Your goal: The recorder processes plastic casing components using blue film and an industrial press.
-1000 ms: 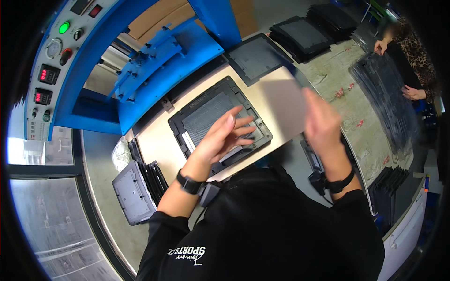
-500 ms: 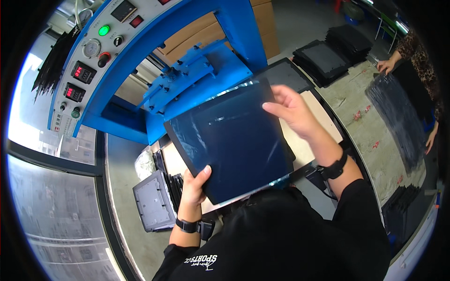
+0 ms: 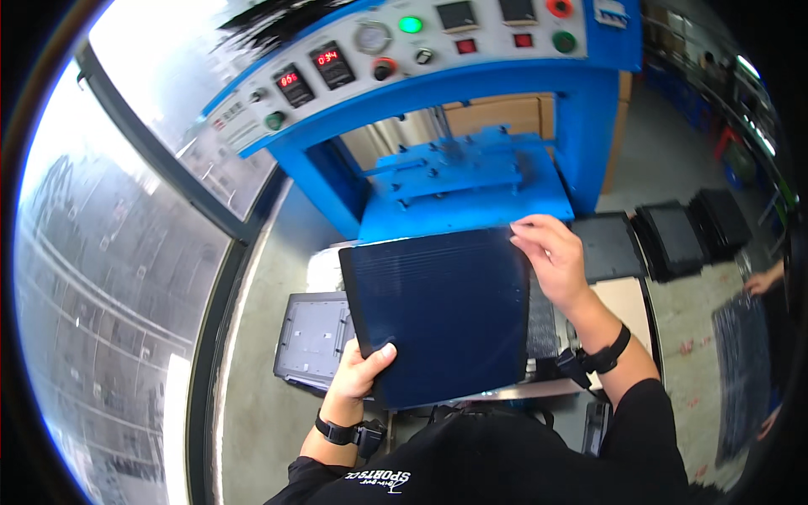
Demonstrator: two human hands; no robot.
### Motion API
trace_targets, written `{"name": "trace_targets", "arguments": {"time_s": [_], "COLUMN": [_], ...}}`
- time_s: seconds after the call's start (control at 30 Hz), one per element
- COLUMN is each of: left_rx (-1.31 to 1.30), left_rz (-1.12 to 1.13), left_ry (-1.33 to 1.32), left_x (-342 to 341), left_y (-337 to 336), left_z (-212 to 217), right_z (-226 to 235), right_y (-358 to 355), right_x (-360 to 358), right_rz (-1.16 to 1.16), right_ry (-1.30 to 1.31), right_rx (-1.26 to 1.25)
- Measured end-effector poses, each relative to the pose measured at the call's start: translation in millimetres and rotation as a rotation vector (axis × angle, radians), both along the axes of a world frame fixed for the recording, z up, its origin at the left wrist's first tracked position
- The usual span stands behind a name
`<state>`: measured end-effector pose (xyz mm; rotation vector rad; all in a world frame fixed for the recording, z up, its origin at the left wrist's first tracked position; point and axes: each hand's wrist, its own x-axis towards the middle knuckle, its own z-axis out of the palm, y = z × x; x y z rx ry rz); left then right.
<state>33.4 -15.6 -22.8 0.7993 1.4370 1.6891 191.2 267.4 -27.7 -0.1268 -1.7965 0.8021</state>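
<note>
I hold a dark blue, thin, ribbed rectangular sheet (image 3: pixel 442 313) up in front of me with both hands. My left hand (image 3: pixel 364 373) grips its lower left corner, thumb on top. My right hand (image 3: pixel 551 255) pinches its upper right corner. The sheet hides most of the bench and the black tray beneath it; only a strip of black tray (image 3: pixel 543 324) shows at its right edge.
A blue press machine (image 3: pixel 471 172) with a control panel (image 3: pixel 404 46) of lights and displays stands straight ahead. A grey moulded tray (image 3: pixel 310 337) lies at left. Black trays (image 3: pixel 673 236) are stacked at right. Another person's hand (image 3: pixel 762 280) shows at the far right.
My view has tilted up toward the press. The sheet, lifted off the tray a second ago, has moved lower and squarer in front of me; my hands keep the same corners.
</note>
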Motion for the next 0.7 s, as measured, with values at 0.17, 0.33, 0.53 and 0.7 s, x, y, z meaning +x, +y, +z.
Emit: {"name": "trace_targets", "arguments": {"time_s": [0.17,0.33,0.53,0.7], "left_rx": [0.03,0.0,0.307,0.39], "left_rz": [0.039,0.082,0.362,0.448], "left_ry": [0.052,0.182,0.017,-0.17], "left_x": [4,0,4,3], "left_y": [-14,-12,29,45], "left_z": [-5,-15,-12,-10], "right_z": [-1,7,2,-19], "right_y": [-17,-14,-106,-92], "right_x": [-25,-39,-27,-9], "right_rz": [-0.103,0.009,0.105,-0.023], "right_ry": [0.154,-0.08,-0.195,-0.112], "right_rx": [0.089,-0.126,0.521,0.241]}}
